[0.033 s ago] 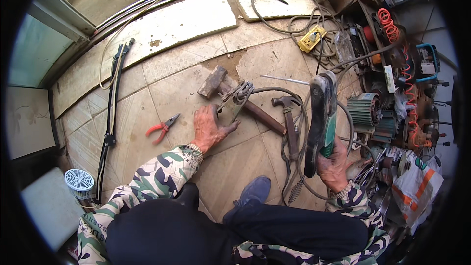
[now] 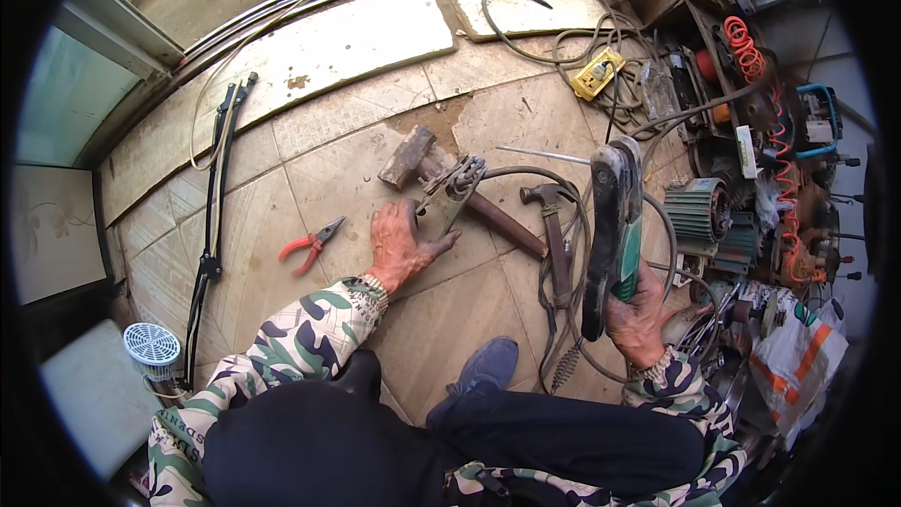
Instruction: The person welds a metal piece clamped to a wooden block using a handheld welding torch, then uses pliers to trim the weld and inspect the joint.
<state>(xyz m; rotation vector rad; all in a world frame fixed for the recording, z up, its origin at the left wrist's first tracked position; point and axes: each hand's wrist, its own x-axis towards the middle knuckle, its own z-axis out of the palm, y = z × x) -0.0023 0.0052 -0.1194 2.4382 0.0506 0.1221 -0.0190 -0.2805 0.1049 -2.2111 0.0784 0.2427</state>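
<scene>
My left hand [image 2: 402, 242] is closed on the lower end of a flat metal piece [image 2: 452, 190] with chain-like links at its top; its thumb points right. Under that piece lies a sledgehammer [image 2: 507, 224], head to the upper left. My right hand [image 2: 640, 317] grips the green handle of a corded power tool [image 2: 610, 235] with a long black body, held upright. What the tool's far side looks like is hidden. Between the two hands a claw hammer [image 2: 554, 244] lies on the floor. Red-handled pliers [image 2: 313, 246] lie left of my left hand.
A thin metal rod [image 2: 542, 152] lies beyond the hammers. Cable coils surround a yellow box [image 2: 597, 73]. On the right are a finned motor [image 2: 695, 208], a red coiled hose [image 2: 743, 47] and a white sack [image 2: 798, 366]. A black folded stand [image 2: 216, 188] lies left.
</scene>
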